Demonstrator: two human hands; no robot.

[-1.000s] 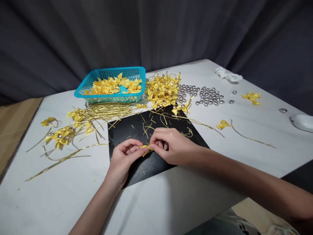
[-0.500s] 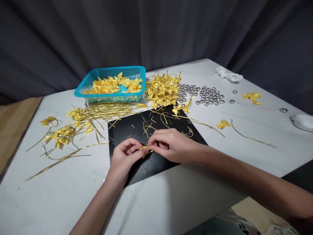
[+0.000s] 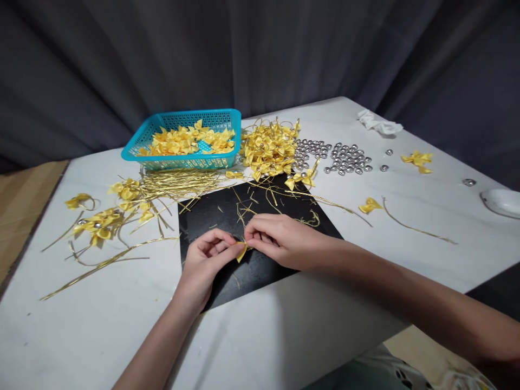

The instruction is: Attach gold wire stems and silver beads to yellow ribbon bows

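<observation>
Over the black mat [image 3: 260, 265], my left hand [image 3: 209, 257] pinches a small yellow ribbon piece [image 3: 241, 252] between thumb and forefinger. Touching the piece from its right side, my right hand [image 3: 280, 239] has thumb and fingertips closed on its edge; a thin gold strand shows at the pinch. The fingertips of both hands nearly meet, and they hide much of the piece. Gold wire scraps [image 3: 244, 210] are scattered on the mat beyond my hands.
A blue basket [image 3: 182, 158] holds yellow ribbon pieces. Beside it lie a heap of ribbon flowers [image 3: 270, 149], silver beads [image 3: 349, 160] and gold wires [image 3: 179, 184]. More flowers [image 3: 99, 225] lie left; a white cloth [image 3: 379, 124] and white dish [image 3: 504, 202] are at the right.
The yellow piece has turned slightly between my fingertips, and more of its lower part shows. Both hands keep their pinch in nearly the same place.
</observation>
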